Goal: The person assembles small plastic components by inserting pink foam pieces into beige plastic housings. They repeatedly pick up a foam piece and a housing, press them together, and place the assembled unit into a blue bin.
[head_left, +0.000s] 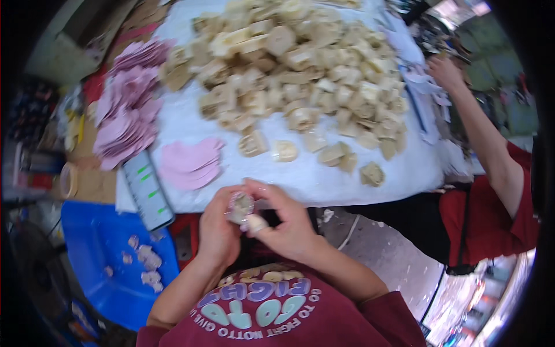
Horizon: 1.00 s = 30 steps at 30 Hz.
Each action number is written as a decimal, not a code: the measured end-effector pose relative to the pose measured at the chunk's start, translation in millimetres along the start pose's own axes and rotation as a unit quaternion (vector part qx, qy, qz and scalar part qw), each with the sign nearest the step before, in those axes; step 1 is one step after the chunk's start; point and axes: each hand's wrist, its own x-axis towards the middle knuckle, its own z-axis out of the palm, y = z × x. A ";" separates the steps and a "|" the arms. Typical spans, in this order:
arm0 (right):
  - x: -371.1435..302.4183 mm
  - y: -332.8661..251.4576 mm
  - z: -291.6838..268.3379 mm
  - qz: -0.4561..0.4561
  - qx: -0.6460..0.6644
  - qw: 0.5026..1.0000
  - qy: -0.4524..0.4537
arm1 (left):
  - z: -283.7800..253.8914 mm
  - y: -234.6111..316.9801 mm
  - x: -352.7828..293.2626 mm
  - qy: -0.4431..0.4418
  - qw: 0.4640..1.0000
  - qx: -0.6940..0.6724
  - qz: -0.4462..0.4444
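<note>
In front of my chest, at the table's near edge, both hands are closed around a small round beige piece (241, 203) with a pinkish-purple rim. My left hand (218, 228) cups it from the left. My right hand (288, 226) reaches over it with the index finger, and its thumb, with a cream covering (256, 224) on the tip, presses at the lower side. Just beyond my hands lies a small fan of pink cut sheets (191, 163). A large heap of beige, cup-like pieces (300, 75) covers the far part of the white tabletop (300, 184).
Stacked pink sheets (128, 110) lie along the table's left side. A phone (147, 191) rests at the front left corner. Below it, a blue basin (95, 263) holds several pinkish-beige pieces (149, 258). On the right, another person's arm (488, 127) extends to the table's edge.
</note>
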 end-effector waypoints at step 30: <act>15.6 23.7 -25.3 0.071 0.377 0.920 -0.082 | 40.7 -2.4 -0.3 -0.056 0.995 0.079 0.026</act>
